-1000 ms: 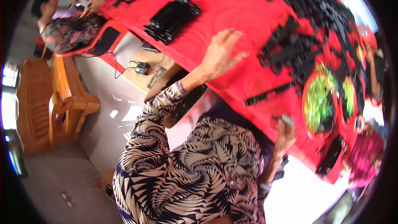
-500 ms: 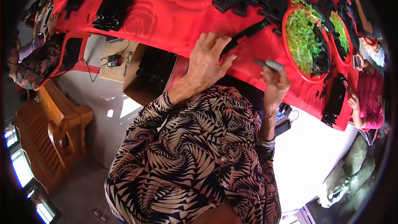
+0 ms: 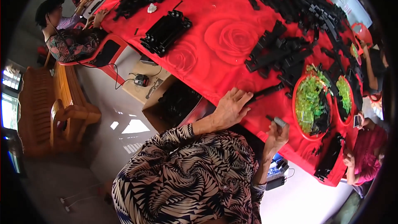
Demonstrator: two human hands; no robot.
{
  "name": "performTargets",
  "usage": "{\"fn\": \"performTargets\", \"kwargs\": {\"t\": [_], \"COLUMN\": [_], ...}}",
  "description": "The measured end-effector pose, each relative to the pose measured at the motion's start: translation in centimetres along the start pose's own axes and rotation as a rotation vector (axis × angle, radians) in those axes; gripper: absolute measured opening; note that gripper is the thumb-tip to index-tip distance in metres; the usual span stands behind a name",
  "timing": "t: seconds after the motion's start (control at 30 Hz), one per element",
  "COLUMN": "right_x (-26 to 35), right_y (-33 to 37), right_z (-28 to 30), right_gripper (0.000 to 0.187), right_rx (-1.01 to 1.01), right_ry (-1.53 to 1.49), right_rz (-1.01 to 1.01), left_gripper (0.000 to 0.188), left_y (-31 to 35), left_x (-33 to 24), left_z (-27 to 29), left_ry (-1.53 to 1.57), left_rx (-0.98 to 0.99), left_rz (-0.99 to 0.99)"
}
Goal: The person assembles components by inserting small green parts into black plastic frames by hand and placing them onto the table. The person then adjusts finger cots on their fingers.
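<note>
My left hand [image 3: 232,107] is at the table's near edge, its fingers closed over the near end of a long black plastic bar [image 3: 269,92]. The bar's far end points toward a pile of similar parts. To the right, my right hand [image 3: 277,136] pinches a short grey cylindrical tool [image 3: 280,122] with a thin dark tip pointing toward the bar. Tool and bar are apart. Part of the bar lies hidden under my left fingers.
A red basket [image 3: 295,118] of yellow-green clear pieces and black parts stands right of my hands. Black parts [image 3: 286,54] are heaped beyond, and a black stack [image 3: 166,32] sits farther left. Below the table edge is a cardboard box [image 3: 155,114]. Other people sit around the red-covered table.
The view has shifted, so the table and my hands appear lower and more of the far table shows. My hands keep nearly the same hold on the bar and the grey tool.
</note>
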State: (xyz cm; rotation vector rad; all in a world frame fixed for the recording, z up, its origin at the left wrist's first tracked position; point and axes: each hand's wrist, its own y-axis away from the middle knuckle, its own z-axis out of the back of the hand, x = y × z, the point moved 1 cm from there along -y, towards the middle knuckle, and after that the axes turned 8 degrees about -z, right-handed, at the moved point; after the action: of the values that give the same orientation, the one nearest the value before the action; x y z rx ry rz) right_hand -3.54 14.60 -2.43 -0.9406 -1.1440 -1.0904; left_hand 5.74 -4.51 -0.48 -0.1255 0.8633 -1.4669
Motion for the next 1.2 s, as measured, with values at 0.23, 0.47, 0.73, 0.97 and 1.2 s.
{"fn": "performTargets", "kwargs": {"t": [0.23,0.47,0.73,0.97,1.2], "right_x": [-0.8,0.9,0.3,0.5,2.6], "right_y": [0.0,-0.1,-0.4,-0.4,-0.9], "right_z": [0.2,0.1,0.8,1.3,1.3], "right_gripper": [0.021,0.02,0.023,0.023,0.021], "right_rx": [-0.028,0.024,-0.027,-0.003,0.028], "right_ry": [-0.025,-0.184,-0.256,-0.276,-0.189], "right_rz": [-0.045,-0.056,-0.164,-0.16,-0.153], "left_gripper": [0.052,0.052,0.049,0.04,0.038], "left_y": [0.0,-0.3,0.4,1.1,0.9], "left_x": [-0.4,0.6,1.0,1.1,1.2], "left_z": [0.1,-0.2,-0.9,-1.1,-1.0], "left_ry": [0.015,0.12,0.278,0.298,0.255], "left_rx": [0.002,-0.085,-0.064,-0.121,-0.121], "left_rz": [0.023,0.161,0.246,0.215,0.161]}}
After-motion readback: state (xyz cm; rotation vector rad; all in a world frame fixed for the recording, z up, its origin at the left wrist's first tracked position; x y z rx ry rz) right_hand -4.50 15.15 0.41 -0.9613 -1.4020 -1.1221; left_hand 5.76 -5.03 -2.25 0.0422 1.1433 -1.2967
